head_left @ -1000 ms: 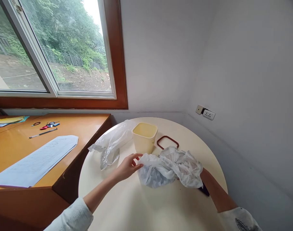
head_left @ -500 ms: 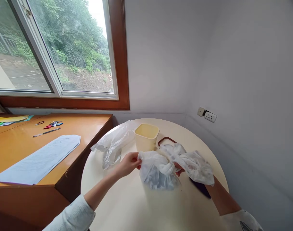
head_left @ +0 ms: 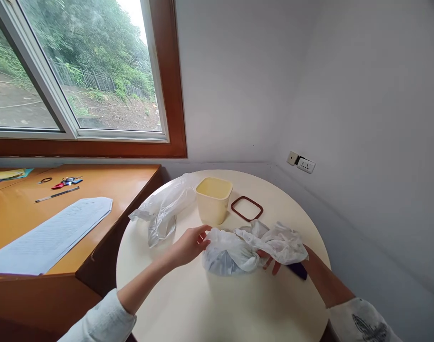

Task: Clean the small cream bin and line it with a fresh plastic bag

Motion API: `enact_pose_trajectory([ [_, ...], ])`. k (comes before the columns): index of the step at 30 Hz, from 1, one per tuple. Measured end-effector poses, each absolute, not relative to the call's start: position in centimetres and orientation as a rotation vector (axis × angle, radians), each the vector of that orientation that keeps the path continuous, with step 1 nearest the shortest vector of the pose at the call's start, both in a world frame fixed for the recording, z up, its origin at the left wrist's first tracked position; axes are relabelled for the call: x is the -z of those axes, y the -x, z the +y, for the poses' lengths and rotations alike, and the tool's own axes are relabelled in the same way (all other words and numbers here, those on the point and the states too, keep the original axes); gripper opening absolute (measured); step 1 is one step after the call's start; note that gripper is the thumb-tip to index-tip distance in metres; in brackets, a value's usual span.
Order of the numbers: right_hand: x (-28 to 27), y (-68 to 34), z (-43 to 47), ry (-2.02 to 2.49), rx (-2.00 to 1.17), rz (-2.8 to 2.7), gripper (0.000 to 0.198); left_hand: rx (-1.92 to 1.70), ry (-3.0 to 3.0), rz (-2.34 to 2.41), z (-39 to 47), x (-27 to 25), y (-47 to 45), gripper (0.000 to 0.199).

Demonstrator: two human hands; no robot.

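Note:
A white translucent plastic bag (head_left: 231,259), knotted in the middle with bluish contents showing through, rests low over the round table. On its left side, the curled fingers of my left hand (head_left: 190,244) hold the bag's edge. My right hand (head_left: 272,265) is under the loose, crumpled end of the bag, its visible fingers spread beside the knot; the plastic hides the rest of that hand. Just behind the bag stands a cream square bin (head_left: 213,204). A brown square ring (head_left: 247,209) lies flat to the bin's right.
Another clear plastic bag (head_left: 167,209) lies crumpled at the round table's (head_left: 217,313) left. A dark purple object (head_left: 298,270) is partly covered near my right wrist. Papers (head_left: 56,237), a pen (head_left: 56,194) and keys (head_left: 69,181) lie on the wooden desk (head_left: 131,178) to the left.
The knotted bag has come down slightly and flattened. My right fingers have spread from around the knot. The brown ring is now uncovered, and the view has shifted slightly.

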State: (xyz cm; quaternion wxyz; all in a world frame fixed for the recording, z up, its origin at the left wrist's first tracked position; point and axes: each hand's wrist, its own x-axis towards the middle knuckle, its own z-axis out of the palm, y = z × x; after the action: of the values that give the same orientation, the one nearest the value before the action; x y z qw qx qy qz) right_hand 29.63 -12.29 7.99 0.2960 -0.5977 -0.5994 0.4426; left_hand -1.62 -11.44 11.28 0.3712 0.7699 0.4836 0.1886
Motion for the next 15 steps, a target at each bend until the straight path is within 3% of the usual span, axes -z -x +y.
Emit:
enact_pose_trajectory([
  [3, -6.8, -29.6, -12.2, 1.526, -1.839, -1.633, 0.041, -0.448, -2.037, 1.236, -11.6, -11.1, 1.2, 0.021],
  [6, -5.7, -29.5, -11.6, 1.483, -2.112, -1.616, 0.042, -0.408, -2.046, 1.235, -11.6, -10.6, 1.0, 0.017],
  [15, -3.4, -29.3, -12.5, 1.451, -1.835, -1.606, 0.022, -0.388, -2.016, 1.210, -11.6, -9.3, 1.5, 0.018],
])
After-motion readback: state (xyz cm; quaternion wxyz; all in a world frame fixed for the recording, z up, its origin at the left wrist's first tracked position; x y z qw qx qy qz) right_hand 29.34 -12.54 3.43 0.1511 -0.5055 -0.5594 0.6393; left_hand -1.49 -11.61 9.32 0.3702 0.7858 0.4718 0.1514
